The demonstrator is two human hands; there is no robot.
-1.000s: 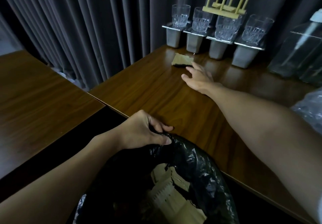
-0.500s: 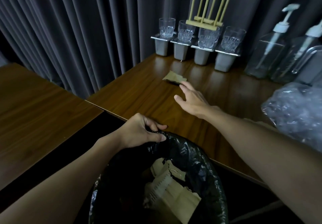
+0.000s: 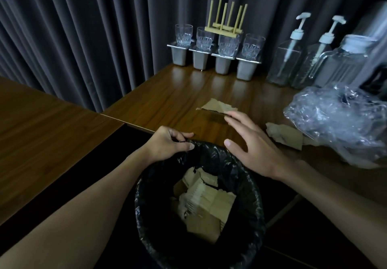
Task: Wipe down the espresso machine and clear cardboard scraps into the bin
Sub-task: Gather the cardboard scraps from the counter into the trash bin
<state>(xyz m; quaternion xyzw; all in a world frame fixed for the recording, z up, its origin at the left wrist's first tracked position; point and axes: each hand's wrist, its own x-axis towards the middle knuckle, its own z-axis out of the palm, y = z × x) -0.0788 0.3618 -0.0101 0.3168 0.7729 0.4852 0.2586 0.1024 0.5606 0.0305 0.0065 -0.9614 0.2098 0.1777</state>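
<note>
A torn cardboard scrap (image 3: 217, 108) lies flat on the dark wooden table (image 3: 167, 101). My right hand (image 3: 251, 143) reaches over the table edge with straight, spread fingers, the fingertips touching the scrap's near edge. My left hand (image 3: 170, 141) grips the rim of the black bag lining the bin (image 3: 254, 187), which stands below the table edge. Several cardboard pieces (image 3: 205, 203) lie inside the bin. Another crumpled cardboard scrap (image 3: 282, 134) lies to the right, partly under clear plastic wrap (image 3: 339, 120). No espresso machine can be made out.
Glasses on metal cups (image 3: 224, 59) with a wooden rack (image 3: 226, 21) line the back edge by the grey curtain. Two pump bottles (image 3: 287, 59) and a jug (image 3: 343, 63) stand at back right. A second table (image 3: 41, 132) lies left, across a dark gap.
My right hand has drawn back toward the bin, sliding the cardboard scrap away from the glasses toward the table edge. My left hand stays on the bag rim. The view has tilted down.
</note>
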